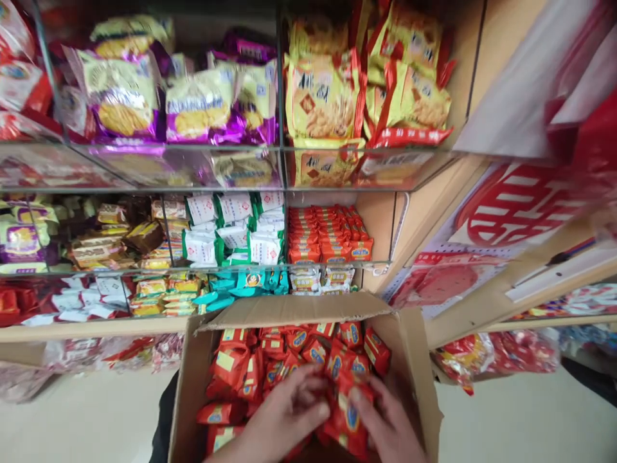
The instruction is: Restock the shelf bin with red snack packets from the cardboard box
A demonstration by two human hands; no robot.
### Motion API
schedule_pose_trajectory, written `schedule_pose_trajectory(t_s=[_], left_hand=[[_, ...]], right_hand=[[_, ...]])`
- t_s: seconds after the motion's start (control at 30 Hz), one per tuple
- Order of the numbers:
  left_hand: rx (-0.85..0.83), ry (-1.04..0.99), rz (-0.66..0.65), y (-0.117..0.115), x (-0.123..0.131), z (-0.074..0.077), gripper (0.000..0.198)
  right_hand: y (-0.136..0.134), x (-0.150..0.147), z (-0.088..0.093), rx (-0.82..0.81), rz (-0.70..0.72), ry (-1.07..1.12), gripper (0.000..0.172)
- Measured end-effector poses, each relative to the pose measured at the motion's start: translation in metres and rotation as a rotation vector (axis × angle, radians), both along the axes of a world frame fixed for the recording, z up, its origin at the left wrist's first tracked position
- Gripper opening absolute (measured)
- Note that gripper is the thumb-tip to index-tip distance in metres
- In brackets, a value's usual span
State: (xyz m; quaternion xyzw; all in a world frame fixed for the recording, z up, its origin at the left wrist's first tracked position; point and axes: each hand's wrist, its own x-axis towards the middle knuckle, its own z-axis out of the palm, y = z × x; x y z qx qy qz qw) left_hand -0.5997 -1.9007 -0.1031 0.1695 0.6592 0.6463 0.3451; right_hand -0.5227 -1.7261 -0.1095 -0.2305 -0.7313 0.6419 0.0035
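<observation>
An open cardboard box (303,312) at the bottom middle holds many small red snack packets (231,363) with blue oval labels and pale yellow patches. My right hand (385,421) grips one red snack packet (344,418), thumb across its front, over the near part of the box. Just to its left, my left hand (289,415) hovers above the packets with curled fingers. Its thumb stands apart from the fingertips, and I see nothing held between them. Both hands cover some of the packets beneath.
Behind the box, glass-fronted shelves hold purple-and-cream cookie bags (120,96), yellow cookie bags (322,96), green-and-white packets (236,225) and stacked red packets (328,235). At right are a wooden shelf side (443,225) and red-and-white printed sheets (515,199). Plastic-wrapped goods (501,354) lie low down.
</observation>
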Motion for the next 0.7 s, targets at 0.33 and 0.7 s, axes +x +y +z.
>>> schedule_pose_trajectory(t_s=[0.33, 0.7], left_hand=[[0.231, -0.168, 0.24, 0.031, -0.009, 0.036, 0.042], [-0.005, -0.041, 0.189, -0.009, 0.004, -0.011, 0.037]], right_hand=[[-0.022, -0.023, 0.031, -0.286, -0.278, 0.177, 0.046], [-0.037, -0.019, -0.032, -0.356, -0.077, 0.071, 0.036]])
